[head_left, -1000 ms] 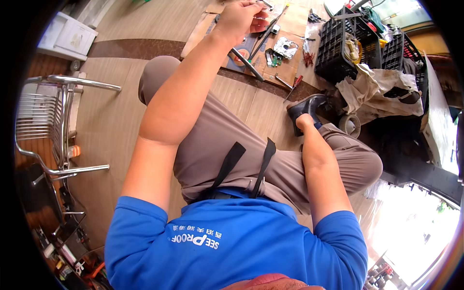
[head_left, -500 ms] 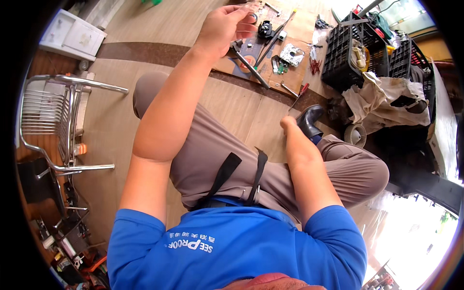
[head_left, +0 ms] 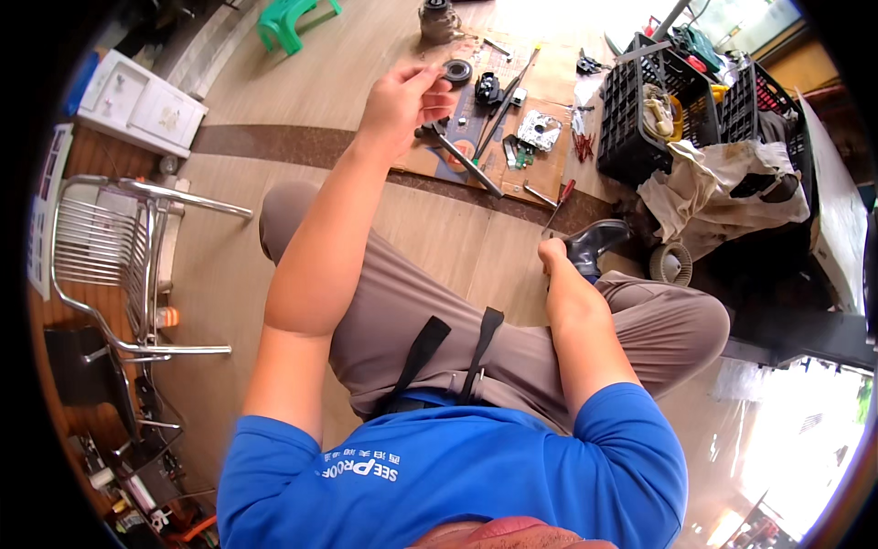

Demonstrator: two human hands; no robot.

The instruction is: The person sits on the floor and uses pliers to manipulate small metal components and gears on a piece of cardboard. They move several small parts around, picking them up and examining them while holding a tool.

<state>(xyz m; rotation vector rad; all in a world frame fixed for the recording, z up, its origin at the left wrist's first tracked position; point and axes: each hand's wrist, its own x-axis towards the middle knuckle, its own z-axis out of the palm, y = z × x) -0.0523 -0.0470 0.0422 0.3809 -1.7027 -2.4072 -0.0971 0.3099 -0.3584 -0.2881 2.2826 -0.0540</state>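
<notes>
My left hand (head_left: 400, 108) is stretched out over the near left part of a cardboard sheet (head_left: 551, 82). Its thumb and forefinger are pinched together, and whatever they hold is too small to make out. Beside the fingertips is a black ring-shaped part (head_left: 457, 72). Under the hand, a dark hammer-like tool (head_left: 466, 163) slants across the cardboard. My right hand (head_left: 551, 249) is low beside my black shoe (head_left: 594, 245), its fingers mostly hidden. Just beyond it lies a red-handled screwdriver (head_left: 568, 191), its shaft pointing toward that hand.
Farther right on the cardboard are a silver metal part (head_left: 540, 130), a black part (head_left: 488, 89) and small green boards (head_left: 518, 157). Black crates (head_left: 631, 119) and a dirty cloth (head_left: 700, 188) stand at right. A metal chair (head_left: 151, 265) is at left, a green stool (head_left: 282, 26) far off.
The whole view has shifted, bringing the green stool and a dark container at the back into sight. My left hand has drawn back slightly from the ring-shaped part. My right hand stays low.
</notes>
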